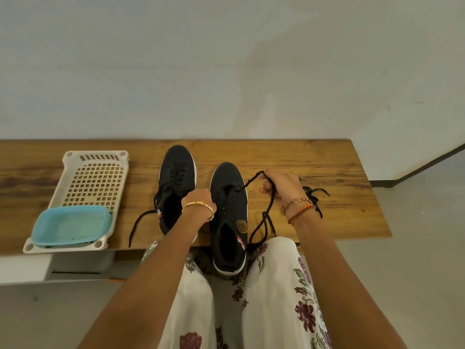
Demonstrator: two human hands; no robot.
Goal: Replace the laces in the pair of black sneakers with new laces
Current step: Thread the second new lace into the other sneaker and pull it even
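While our left hand [200, 197] rests on the inner side of the right sneaker [229, 215], its fingers hidden from us so we cannot tell how they lie, our right hand [281, 185] grips a black lace [266, 217] that runs taut from the eyelets nearest the toe. That lace loops down past the wrist and hangs over the near edge of the wooden table [314, 159]. Both sneakers lie lengthwise, toes pointing away from us toward the wall [226, 59], heels toward our lap. The right sneaker's heel juts out over the near edge of the table; the left sneaker [176, 182] sits farther back, still laced, with one loose end trailing toward the same edge. A small tangle of black lace [314, 195] lies just behind our right wrist. Bare wood stretches right of our right hand to the table's end, and a strip runs behind the toes along the wall. At the table's left, a white perforated tray [95, 177] holds a blue tub [73, 225] at its near end, and the tray's near corner overhangs the edge.
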